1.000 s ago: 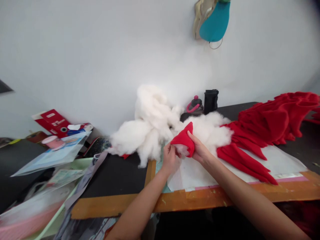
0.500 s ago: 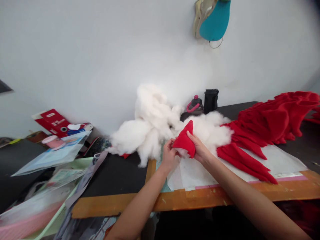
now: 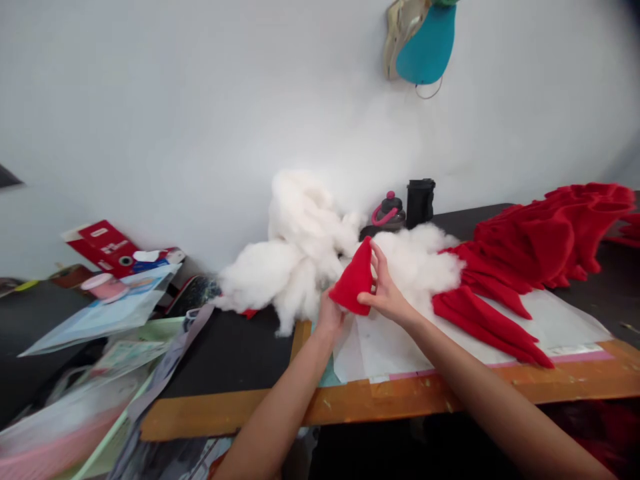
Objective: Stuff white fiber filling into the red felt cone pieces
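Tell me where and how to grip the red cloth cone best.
Probably pinch the red cloth cone by its left slope just below the tip, coming from the upper left. It is held tip-up, and that slope looks bare: the right hand takes its right edge, while the left hand is at the base, its fingers largely hidden.

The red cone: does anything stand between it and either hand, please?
Nothing visible does. The right hand touches the red cone directly. The left hand is at its lower left edge, with fingers hidden, so there I cannot fully tell. The white fluff lies beyond, not between.
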{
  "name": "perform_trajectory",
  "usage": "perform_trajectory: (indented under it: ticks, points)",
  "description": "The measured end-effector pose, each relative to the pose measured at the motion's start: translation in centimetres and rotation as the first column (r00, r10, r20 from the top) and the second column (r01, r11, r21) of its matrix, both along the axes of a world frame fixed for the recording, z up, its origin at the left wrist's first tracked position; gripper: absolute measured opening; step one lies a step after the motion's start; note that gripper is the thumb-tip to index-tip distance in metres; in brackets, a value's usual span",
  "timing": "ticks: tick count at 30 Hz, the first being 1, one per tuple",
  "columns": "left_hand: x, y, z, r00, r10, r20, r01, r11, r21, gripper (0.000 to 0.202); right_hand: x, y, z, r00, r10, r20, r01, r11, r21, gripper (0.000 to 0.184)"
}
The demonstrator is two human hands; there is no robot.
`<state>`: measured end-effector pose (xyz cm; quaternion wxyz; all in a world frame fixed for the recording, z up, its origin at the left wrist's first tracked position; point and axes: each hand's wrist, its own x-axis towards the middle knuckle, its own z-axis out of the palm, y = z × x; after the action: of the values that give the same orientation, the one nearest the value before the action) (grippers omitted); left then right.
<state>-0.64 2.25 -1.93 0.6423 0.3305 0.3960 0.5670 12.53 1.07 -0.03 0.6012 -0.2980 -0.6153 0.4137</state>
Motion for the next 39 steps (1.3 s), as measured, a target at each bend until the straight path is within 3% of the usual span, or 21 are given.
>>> perform_trajectory:
  ticks: [2,4,7,9,15,21,24,26,28,31,33,36,39]
  points:
    - [-0.2,0.1,0.0,1.0,0.013,-0.021,-0.012,0.998,0.059,0.024,0.3,0.0,0.0,0.981,-0.05,0.187,0.03,0.994,0.107,0.12]
    - [-0.2,0.0,0.3,0.999,0.017,-0.037,-0.014,0.996,0.089,0.025,0.4,0.0,-0.2,0.941,-0.116,0.318,0.062,0.983,0.174,0.103]
    - [-0.1,-0.6,0.7,0.992,-0.03,-0.12,0.047,0.99,0.136,0.029,0.4,0.2,-0.5,0.918,-0.198,0.343,0.132,0.969,0.207,0.062]
    - [0.1,-1.0,0.9,0.974,-0.061,-0.216,0.103,0.976,0.191,0.031,0.4,0.3,-0.7,0.922,-0.257,0.29,0.196,0.955,0.224,0.051]
    - [0.5,-1.3,0.5,0.89,-0.081,-0.448,0.222,0.937,0.27,0.033,0.6,-0.1,-0.3,0.92,-0.319,0.23,0.28,0.942,0.185,0.056]
    - [0.0,-1.2,0.5,0.918,0.045,-0.394,0.122,0.914,0.388,0.016,0.9,0.0,0.5,0.999,-0.036,0.003,0.036,0.999,0.011,0.047]
    - [-0.2,-1.4,0.3,0.862,0.051,-0.504,0.153,0.923,0.354,0.013,0.8,0.0,0.7,0.999,0.01,-0.036,-0.011,1.0,-0.026,0.051]
    - [-0.1,-1.6,0.1,0.776,0.079,-0.626,0.199,0.911,0.361,0.024,0.7,-0.1,0.7,0.999,-0.035,-0.021,0.034,0.999,-0.022,0.055]
    - [0.0,-2.1,0.1,0.7,0.131,-0.702,0.267,0.863,0.428,0.028,0.7,0.0,0.6,0.99,-0.144,-0.005,0.144,0.989,-0.015,0.055]
    - [0.2,-2.7,0.5,0.661,0.24,-0.711,0.313,0.773,0.552,0.02,0.9,0.2,0.2,0.954,-0.297,0.036,0.298,0.955,-0.009,0.052]
    - [0.2,-2.8,0.9,0.68,0.285,-0.675,0.247,0.778,0.577,0.02,1.0,0.3,0.0,0.936,-0.344,0.077,0.344,0.939,0.008,0.049]
    - [-0.1,-2.5,1.3,0.714,0.308,-0.629,0.131,0.823,0.552,0.049,0.9,0.4,-0.4,0.924,-0.356,0.139,0.346,0.934,0.09,0.05]
    - [-0.6,-2.1,1.3,0.682,0.355,-0.639,0.111,0.813,0.571,0.043,0.8,0.3,-0.4,0.921,-0.337,0.197,0.295,0.931,0.214,0.056]
